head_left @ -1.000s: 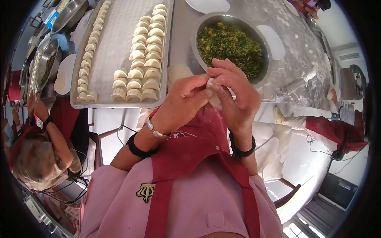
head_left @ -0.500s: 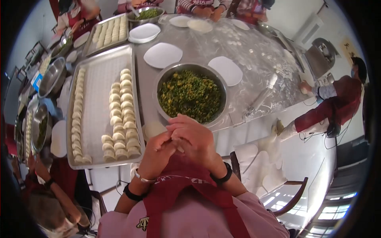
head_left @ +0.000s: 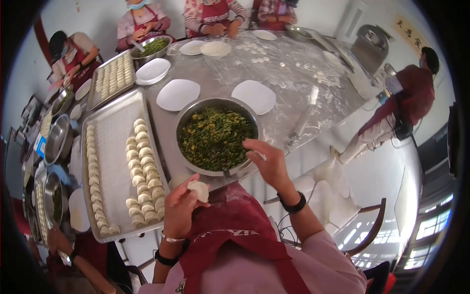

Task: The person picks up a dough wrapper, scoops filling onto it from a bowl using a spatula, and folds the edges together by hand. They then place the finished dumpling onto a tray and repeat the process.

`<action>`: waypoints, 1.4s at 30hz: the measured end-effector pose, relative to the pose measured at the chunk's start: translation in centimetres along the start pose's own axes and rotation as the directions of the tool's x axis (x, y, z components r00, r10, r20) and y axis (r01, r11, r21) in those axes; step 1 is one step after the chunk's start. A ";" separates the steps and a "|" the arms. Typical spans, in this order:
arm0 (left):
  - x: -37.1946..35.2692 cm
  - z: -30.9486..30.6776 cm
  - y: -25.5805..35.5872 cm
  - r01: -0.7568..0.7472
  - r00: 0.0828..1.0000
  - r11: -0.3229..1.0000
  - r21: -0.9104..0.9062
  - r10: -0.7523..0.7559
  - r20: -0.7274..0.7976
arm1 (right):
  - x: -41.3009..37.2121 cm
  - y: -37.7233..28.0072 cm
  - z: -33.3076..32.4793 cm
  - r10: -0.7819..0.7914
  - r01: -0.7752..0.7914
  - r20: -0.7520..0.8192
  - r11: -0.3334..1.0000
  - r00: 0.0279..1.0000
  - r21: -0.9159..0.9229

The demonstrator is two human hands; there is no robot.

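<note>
My left hand (head_left: 179, 206) pinches a pale folded dumpling (head_left: 199, 191) between thumb and fingers, just below the metal bowl. At the right side of this bowl (head_left: 257, 128), my right hand (head_left: 270, 164) is open with its fingers loosely curved and apart, nothing in them. Chopped green and yellow filling (head_left: 215, 134) fills much of the bowl. To the left lies a large metal tray (head_left: 113, 142) with rows of finished dumplings (head_left: 147, 169) along its two sides. Part of a round dough piece (head_left: 177, 181) shows behind my left hand.
White plates (head_left: 253, 97) stand behind the bowl, on a flour-dusted metal table (head_left: 293, 108). A second dumpling tray (head_left: 111, 78) is farther back. Several people work around the table, and a person (head_left: 410, 93) stands at the right. A wooden chair (head_left: 374, 225) is at my right.
My hands were pressed together in front of the bowl and have parted. My left hand keeps the dumpling; my right has moved right to the bowl's edge. The view has shifted.
</note>
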State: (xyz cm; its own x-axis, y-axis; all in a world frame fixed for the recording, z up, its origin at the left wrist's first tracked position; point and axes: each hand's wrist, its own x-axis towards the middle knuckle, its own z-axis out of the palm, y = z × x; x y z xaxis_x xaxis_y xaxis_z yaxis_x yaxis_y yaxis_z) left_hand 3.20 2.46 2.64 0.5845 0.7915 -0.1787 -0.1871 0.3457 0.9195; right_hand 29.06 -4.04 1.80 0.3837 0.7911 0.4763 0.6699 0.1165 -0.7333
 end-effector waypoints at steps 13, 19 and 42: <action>-0.4 -0.7 0.7 -0.009 0.984 0.998 0.061 0.020 -0.180 | 7.7 23.4 -6.9 0.374 -0.309 -0.038 0.702 0.927 -0.642; 0.3 -0.9 0.3 -0.063 0.989 0.996 -0.056 0.055 -0.136 | 8.9 23.7 -9.4 0.213 -0.358 -0.356 0.836 0.910 -0.416; 5.8 4.1 0.6 -0.032 0.990 0.997 -0.077 0.021 -0.137 | 8.8 41.2 -23.2 0.562 -0.701 -0.458 0.353 0.689 -0.620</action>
State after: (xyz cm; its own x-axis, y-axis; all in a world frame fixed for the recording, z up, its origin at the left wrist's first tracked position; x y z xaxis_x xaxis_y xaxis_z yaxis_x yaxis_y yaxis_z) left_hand 9.67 5.18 3.57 0.4664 0.8603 -0.2060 -0.2660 0.3584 0.8949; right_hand 74.77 -6.22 -12.93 0.9319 0.3353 0.1383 0.3618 -0.8855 -0.2915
